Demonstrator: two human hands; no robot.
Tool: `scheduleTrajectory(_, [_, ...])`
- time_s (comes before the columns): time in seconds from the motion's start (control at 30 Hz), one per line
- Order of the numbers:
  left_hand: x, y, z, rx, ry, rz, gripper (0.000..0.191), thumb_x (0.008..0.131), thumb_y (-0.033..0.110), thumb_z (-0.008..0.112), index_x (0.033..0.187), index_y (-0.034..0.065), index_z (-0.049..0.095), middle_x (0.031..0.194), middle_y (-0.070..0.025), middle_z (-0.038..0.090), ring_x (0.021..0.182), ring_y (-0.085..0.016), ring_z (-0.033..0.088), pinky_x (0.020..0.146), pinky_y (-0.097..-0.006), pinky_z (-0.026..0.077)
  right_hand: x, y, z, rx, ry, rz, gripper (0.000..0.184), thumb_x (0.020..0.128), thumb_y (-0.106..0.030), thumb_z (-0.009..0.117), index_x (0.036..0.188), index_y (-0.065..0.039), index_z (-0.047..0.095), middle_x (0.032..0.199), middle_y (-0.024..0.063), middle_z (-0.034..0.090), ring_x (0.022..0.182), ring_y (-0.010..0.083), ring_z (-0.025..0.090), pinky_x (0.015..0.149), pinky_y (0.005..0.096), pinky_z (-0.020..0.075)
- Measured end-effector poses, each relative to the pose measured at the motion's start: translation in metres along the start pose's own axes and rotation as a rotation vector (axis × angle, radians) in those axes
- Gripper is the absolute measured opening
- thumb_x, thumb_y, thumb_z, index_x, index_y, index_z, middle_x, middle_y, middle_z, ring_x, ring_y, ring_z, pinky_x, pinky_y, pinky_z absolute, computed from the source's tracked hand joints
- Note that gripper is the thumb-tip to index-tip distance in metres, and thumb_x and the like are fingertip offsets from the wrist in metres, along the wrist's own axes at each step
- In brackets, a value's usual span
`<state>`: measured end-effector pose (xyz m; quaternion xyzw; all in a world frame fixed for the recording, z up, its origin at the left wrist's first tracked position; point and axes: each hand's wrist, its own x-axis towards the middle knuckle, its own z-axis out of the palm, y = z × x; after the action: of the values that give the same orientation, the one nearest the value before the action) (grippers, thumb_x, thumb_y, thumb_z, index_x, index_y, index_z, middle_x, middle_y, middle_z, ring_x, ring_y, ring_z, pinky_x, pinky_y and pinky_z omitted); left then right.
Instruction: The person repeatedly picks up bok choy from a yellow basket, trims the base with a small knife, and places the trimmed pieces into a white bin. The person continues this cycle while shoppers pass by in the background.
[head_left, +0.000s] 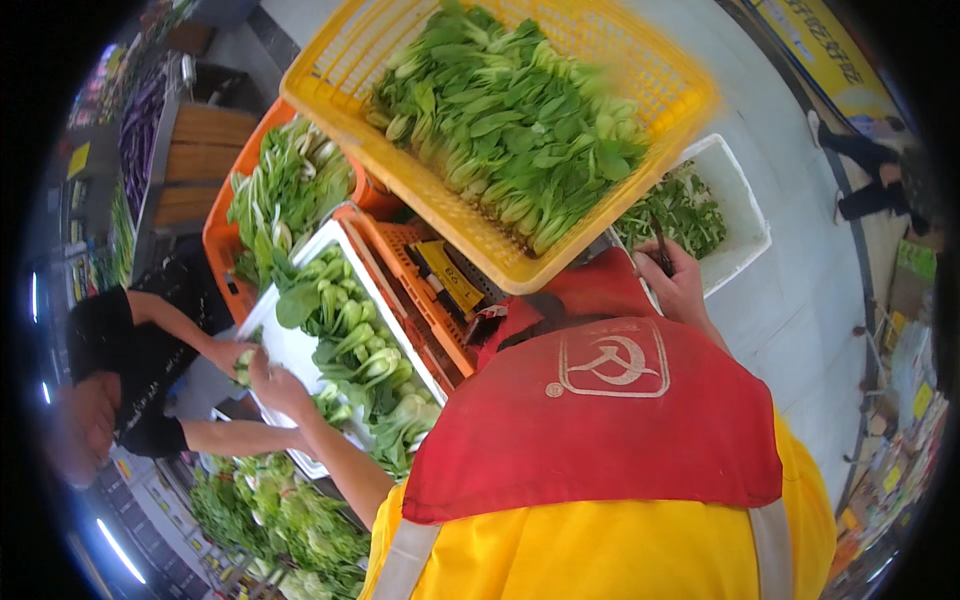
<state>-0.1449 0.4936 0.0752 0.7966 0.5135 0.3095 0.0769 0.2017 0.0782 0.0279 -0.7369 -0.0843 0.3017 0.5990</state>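
Observation:
My left hand (280, 388) reaches over the left edge of a white foam tray (289, 346). A small green vegetable (244, 367) lies at its fingers, against another person's hand (226, 355); which hand grips it I cannot tell. Heads of bok choy (364, 341) lie along the right part of the tray. My right hand (679, 279) is closed around a slim dark tool (661, 246), perhaps a knife. It is over the near edge of a white foam box (739, 244) with leafy trimmings (694, 214) inside. Ahead, a yellow plastic crate (480, 259) holds rows of bok choy (502, 112).
Orange crates (405, 281) stand under and beside the tray, one with leafy greens (289, 187). A person in black (142, 360) stands close at the left. More greens (277, 510) are displayed at lower left. Another person's legs (859, 176) show at the far right on the tiled floor (802, 300).

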Motion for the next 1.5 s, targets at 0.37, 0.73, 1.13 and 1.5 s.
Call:
scheduleTrajectory(0.37, [-0.091, 0.334, 0.352, -0.276, -1.019, 0.579, 0.026, 0.082, 0.016, 0.056, 0.100, -0.0012, 0.063, 0.095, -0.0184, 0.065, 0.089, -0.033, 0.062, 0.078, -0.0376, 0.050, -0.083, 0.049, -0.056, -0.016, 0.506, 0.190, 0.016, 0.085, -0.011, 0.059, 0.091, 0.003, 0.059, 0.073, 0.0047, 0.060, 0.068, 0.0101, 0.055, 0.063, 0.0244, 0.0443])
scheduleTrajectory(0.73, [-0.081, 0.318, 0.345, -0.198, -1.356, -0.014, 0.033, 0.074, 0.012, 0.064, 0.103, -0.0034, 0.061, 0.097, -0.0131, 0.065, 0.086, -0.025, 0.062, 0.072, -0.0352, 0.049, -0.117, 0.080, -0.075, 0.048, 0.640, 0.294, 0.018, 0.086, -0.015, 0.060, 0.094, 0.001, 0.060, 0.074, 0.0046, 0.059, 0.065, 0.0101, 0.054, 0.060, 0.0239, 0.0424])
scheduleTrajectory(1.13, [-0.113, 0.370, 0.159, -0.828, -1.381, 0.390, 0.029, 0.070, 0.000, 0.053, 0.100, 0.0021, 0.055, 0.082, -0.0070, 0.058, 0.077, -0.017, 0.056, 0.070, -0.0300, 0.045, -0.038, 0.003, -0.079, -0.197, 0.179, -0.222, 0.019, 0.087, -0.005, 0.047, 0.101, 0.003, 0.057, 0.074, 0.0069, 0.058, 0.066, 0.0121, 0.055, 0.061, 0.0262, 0.0431])
scheduleTrajectory(1.5, [-0.203, 0.435, 0.131, -0.547, -1.205, 0.994, 0.030, 0.080, 0.028, 0.055, 0.099, 0.0062, 0.048, 0.075, -0.0194, 0.059, 0.072, -0.040, 0.058, 0.060, -0.0463, 0.044, -0.059, -0.013, -0.111, -0.416, 0.291, -0.266, 0.019, 0.076, -0.011, 0.047, 0.086, 0.000, 0.059, 0.083, 0.0210, 0.060, 0.077, 0.0407, 0.057, 0.069, 0.0478, 0.0445])
